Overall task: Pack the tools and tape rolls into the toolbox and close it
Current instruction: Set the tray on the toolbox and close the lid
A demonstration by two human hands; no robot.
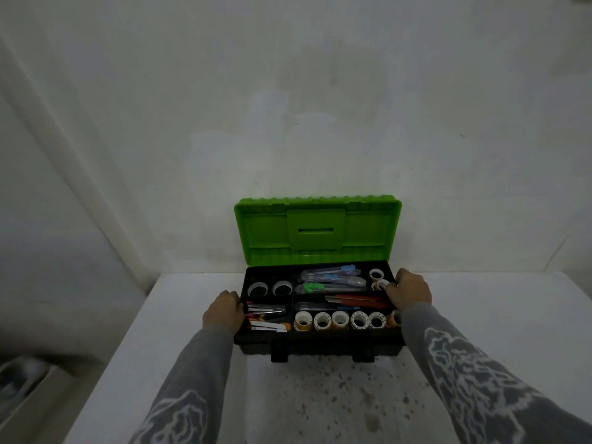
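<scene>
While its bright green plastic lid [317, 230] stands upright against the pale wall [320, 107], the black plastic toolbox [320, 342] sits at the middle of the white counter's [480, 315] far edge, with two latches hanging on its near face.

A black plastic compartment tray [293, 298] fills the top of the box. The left hand [224, 310] is at the tray's left end and the right hand [410, 291] at its right end. The fingers of both curl over the rim and grip it.

Along the tray's near side stands a row of small cream and orange tape rolls [339, 319]. Two more such rolls [378, 279] lie in the far right compartment, beside the right hand's fingertips. Two dark rolls with white rims [269, 289] occupy the far left compartment.

Several clear-bodied utility knives with blue and green sliders [333, 277] lie in the far middle section. A red-handled cutter [358, 301] lies just nearer. Two small staplers [266, 317] rest in the near left compartment, next to the left hand.

Grey patterned sleeves [464, 363] cover both forearms. Dark specks mark the counter near its front edge.
</scene>
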